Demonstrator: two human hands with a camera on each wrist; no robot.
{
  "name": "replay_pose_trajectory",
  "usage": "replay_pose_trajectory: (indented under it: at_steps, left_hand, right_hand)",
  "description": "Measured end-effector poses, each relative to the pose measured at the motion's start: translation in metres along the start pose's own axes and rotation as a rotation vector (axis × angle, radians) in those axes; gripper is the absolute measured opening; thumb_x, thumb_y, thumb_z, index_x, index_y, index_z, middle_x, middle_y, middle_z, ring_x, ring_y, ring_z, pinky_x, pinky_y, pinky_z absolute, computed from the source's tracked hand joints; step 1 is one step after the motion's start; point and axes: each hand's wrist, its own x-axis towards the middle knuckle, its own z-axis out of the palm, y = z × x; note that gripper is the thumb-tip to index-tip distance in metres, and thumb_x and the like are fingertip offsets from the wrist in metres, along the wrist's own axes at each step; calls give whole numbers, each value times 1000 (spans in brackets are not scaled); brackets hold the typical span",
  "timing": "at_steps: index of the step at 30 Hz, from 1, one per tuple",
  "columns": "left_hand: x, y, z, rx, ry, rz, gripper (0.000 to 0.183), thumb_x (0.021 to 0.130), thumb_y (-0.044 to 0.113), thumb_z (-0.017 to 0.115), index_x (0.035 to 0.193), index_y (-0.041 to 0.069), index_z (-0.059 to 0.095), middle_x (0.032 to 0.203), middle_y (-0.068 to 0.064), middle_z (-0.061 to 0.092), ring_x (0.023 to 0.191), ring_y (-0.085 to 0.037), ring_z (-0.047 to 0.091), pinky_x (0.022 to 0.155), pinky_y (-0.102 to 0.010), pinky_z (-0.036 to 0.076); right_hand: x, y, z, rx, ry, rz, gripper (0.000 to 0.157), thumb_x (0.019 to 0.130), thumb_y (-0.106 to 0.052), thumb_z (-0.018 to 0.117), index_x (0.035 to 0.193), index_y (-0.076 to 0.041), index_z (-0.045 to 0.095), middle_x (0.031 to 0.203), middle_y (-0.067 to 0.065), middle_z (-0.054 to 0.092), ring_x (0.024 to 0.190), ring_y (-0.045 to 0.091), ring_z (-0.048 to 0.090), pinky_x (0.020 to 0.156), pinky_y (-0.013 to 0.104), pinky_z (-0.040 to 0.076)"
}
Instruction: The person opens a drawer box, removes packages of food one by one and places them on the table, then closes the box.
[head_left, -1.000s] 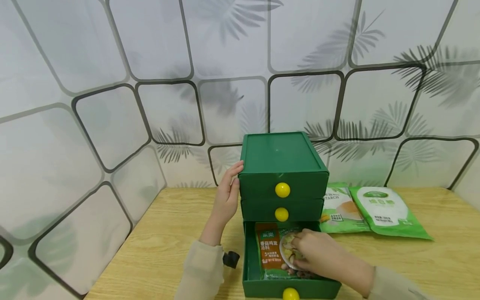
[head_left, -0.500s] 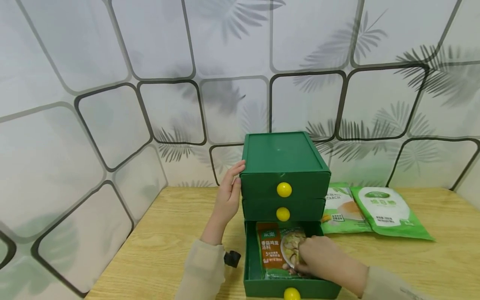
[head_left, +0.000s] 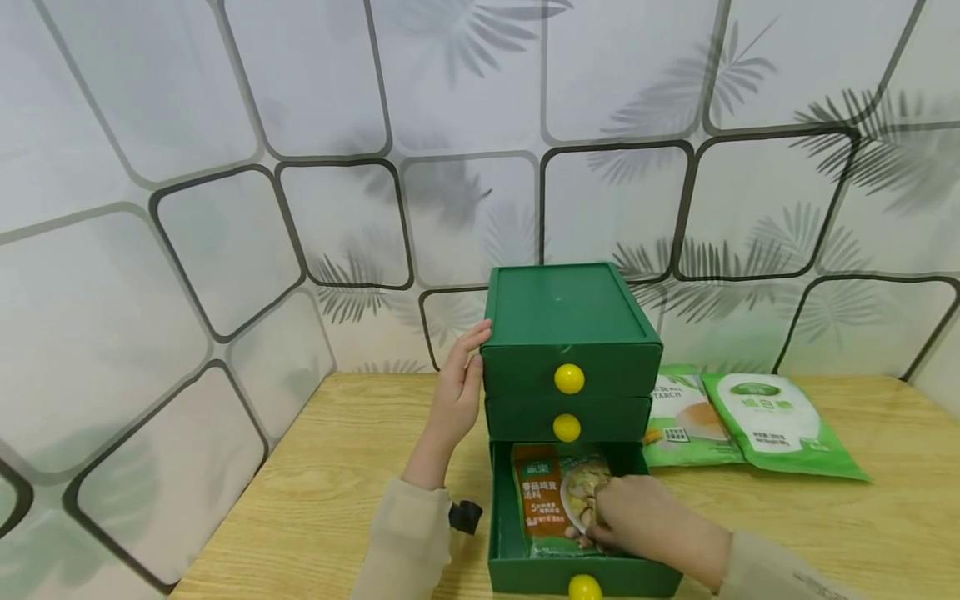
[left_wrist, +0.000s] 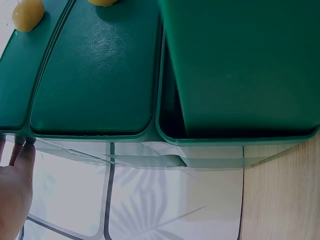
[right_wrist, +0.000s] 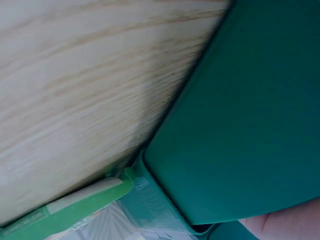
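Observation:
A small green drawer cabinet (head_left: pixel 573 304) stands on the table with yellow round knobs. Its bottom drawer (head_left: pixel 517 575) is pulled out, and a brown and green soup mix packet (head_left: pixel 543 500) lies inside. Over the packet's right part, my right hand (head_left: pixel 645 517) reaches into the drawer and grips the packet with curled fingers and thumb; its fingertips are partly hidden. My left hand (head_left: pixel 456 392) rests against the cabinet's upper left side with nearly straight fingers. In the left wrist view, the left fingertips (left_wrist: pixel 25 150) touch the cabinet's edge.
Two green and white bags lie right of the cabinet: a starch bag (head_left: pixel 693 421) and another bag (head_left: pixel 780 425) beside it. The wooden table (head_left: pixel 300 500) meets a patterned wall (head_left: pixel 465 217) behind. A black object (head_left: pixel 465 517) sits at the left wrist.
My right hand has drawn slightly right and its fingers have curled in more over the packet. The left hand stays on the cabinet; the head view has shifted slightly.

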Motion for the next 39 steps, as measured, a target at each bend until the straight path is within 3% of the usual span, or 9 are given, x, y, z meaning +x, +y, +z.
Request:
replay_pose_trajectory:
  at_steps: [3, 6, 9, 16, 22, 26, 31, 35, 39]
  left_hand:
    - [0, 0, 0, 1, 0, 0, 29, 90, -15, 32, 117, -17, 42, 127, -29, 37, 67, -26, 46, 45, -26, 30]
    - [0, 1, -1, -1, -2, -4, 28, 90, -15, 32, 117, -17, 41, 128, -29, 37, 88, -31, 51, 47, -26, 30]
    - [0, 2, -1, 3, -3, -4, 28, 90, -15, 32, 117, -17, 41, 128, -30, 37, 111, -36, 41, 48, -27, 31]
    - [1, 2, -1, 8, 3, -7, 28, 90, -14, 32, 116, -18, 42, 127, -30, 38, 83, -30, 48, 49, -28, 31]
    - [1, 2, -1, 3, -4, -20, 28, 90, -13, 32, 117, -17, 41, 128, -29, 37, 111, -36, 42, 51, -28, 31]
    - [1, 2, -1, 10, -5, -22, 28, 90, -13, 32, 117, -17, 41, 128, -28, 37, 108, -35, 43, 52, -29, 31]
    - [0, 2, -1, 14, -6, -25, 28, 91, -13, 32, 117, -17, 41, 128, -28, 37, 100, -34, 46, 52, -29, 32]
    - [0, 3, -1, 17, -2, -26, 28, 91, -13, 32, 117, -16, 42, 128, -28, 38, 116, -36, 38, 53, -30, 33]
    - [0, 3, -1, 23, -2, -25, 28, 91, -13, 33, 117, -16, 42, 128, -28, 38, 120, -36, 34, 54, -31, 33]
  right_hand:
    - [1, 1, -1, 38, -13, 0, 32, 80, -32, 61, 53, -20, 49, 51, -9, 40, 43, 7, 38, 40, 28, 36]
    - [3, 0, -2, 105, -30, 3, 27, 81, -33, 60, 60, -20, 51, 50, -9, 40, 43, 7, 38, 41, 27, 36]
    - [3, -2, -5, 167, -39, 22, 28, 81, -33, 60, 60, -19, 49, 47, -8, 38, 40, 6, 36, 39, 24, 32]
    - [4, 0, -7, 361, -37, 33, 20, 82, -25, 60, 66, -16, 55, 46, -9, 33, 38, 3, 29, 38, 20, 24]
    - [5, 5, -11, 566, -40, 39, 18, 85, -20, 57, 90, -5, 65, 47, -8, 36, 40, 4, 26, 41, 21, 25]
    - [4, 8, -15, 665, 12, 72, 23, 83, -16, 57, 95, 3, 63, 67, 0, 56, 54, 11, 49, 49, 25, 41]
    - [5, 9, -18, 799, 85, 220, 31, 83, -11, 58, 102, 13, 57, 94, 14, 61, 84, 27, 58, 68, 36, 49]
    - [7, 7, -19, 1093, 113, 416, 40, 84, -7, 53, 115, 18, 46, 103, 20, 57, 91, 30, 57, 73, 38, 49]
    - [8, 7, -18, 1334, 103, 498, 48, 85, -6, 48, 122, 20, 33, 116, 31, 45, 97, 34, 55, 77, 40, 48]
